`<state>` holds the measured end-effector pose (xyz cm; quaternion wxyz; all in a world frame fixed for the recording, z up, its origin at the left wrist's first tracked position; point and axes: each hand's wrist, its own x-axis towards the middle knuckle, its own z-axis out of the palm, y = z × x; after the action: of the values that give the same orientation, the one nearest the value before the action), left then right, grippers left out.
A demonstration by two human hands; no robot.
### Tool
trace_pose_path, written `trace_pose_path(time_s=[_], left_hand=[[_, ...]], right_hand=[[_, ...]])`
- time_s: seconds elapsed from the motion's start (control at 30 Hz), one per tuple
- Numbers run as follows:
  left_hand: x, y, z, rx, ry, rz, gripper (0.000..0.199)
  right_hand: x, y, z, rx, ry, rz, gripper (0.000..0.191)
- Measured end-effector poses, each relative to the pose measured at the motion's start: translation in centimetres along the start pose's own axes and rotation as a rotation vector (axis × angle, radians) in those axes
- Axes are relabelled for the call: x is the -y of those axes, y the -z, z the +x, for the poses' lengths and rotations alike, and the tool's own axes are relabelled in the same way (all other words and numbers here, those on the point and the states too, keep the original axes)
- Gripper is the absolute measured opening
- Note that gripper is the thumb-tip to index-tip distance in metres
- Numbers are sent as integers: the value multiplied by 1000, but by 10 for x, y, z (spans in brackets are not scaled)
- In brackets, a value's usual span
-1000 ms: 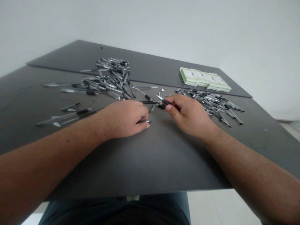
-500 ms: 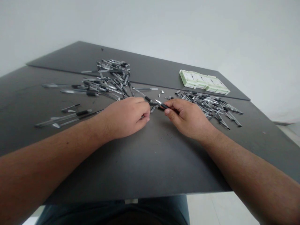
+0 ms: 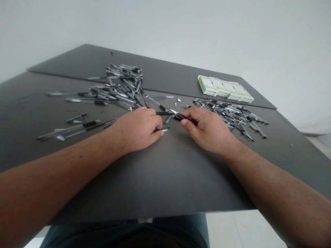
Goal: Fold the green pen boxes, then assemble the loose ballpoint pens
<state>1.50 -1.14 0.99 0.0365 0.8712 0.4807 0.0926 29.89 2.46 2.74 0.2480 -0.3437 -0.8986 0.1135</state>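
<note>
My left hand (image 3: 141,131) is closed in a pinch near the table's middle. From its fingertips sticks out a small clear and dark piece that looks like a pen cap (image 3: 165,130); the rest is hidden by the fingers. My right hand (image 3: 207,127) grips an uncapped pen (image 3: 178,114) by its black grip, the silver tip pointing left toward my left hand. Behind the two hands lie dark thin pen parts (image 3: 162,113) and a clear pen (image 3: 158,104). Two small pale tips (image 3: 177,102) rest just beyond the pen.
A heap of pens (image 3: 116,91) spreads over the left and back of the grey table (image 3: 165,179). Another pile of pens and caps (image 3: 232,115) lies on the right. Light green boxes (image 3: 224,89) stand behind it. Loose pens (image 3: 69,130) lie beside my left forearm.
My left hand has shifted slightly left, and the small cap-like piece now shows beyond its fingertips. My right hand holds the pen almost in the same place.
</note>
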Motion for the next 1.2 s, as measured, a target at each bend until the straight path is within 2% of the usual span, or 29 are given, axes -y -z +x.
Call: trace_pose_path(time_s=[0.1,0.3,0.67,0.9,1.1,1.2], left_hand=[[-2,-1,1,30,10,6,18],[-3,-1,3,18,26,-40,5],[-6,0,2,7,-51,-143,10],[-8,0,1,27,-82,-95,11],[-10,0,2,52,-94,-62,22],[-8,-2,2,47,-114,-45,20]], right_hand=[[0,0,-1,3,6,-10,25],[-2,-1,-2,2,12,-11,26],[-4,-3,-2,6,70,-29,22],[-4,-2,-1,13,83,-43,22],[-4,-3,-2,10,97,-38,26],[-4,-4,-2,13,90,-40,26]])
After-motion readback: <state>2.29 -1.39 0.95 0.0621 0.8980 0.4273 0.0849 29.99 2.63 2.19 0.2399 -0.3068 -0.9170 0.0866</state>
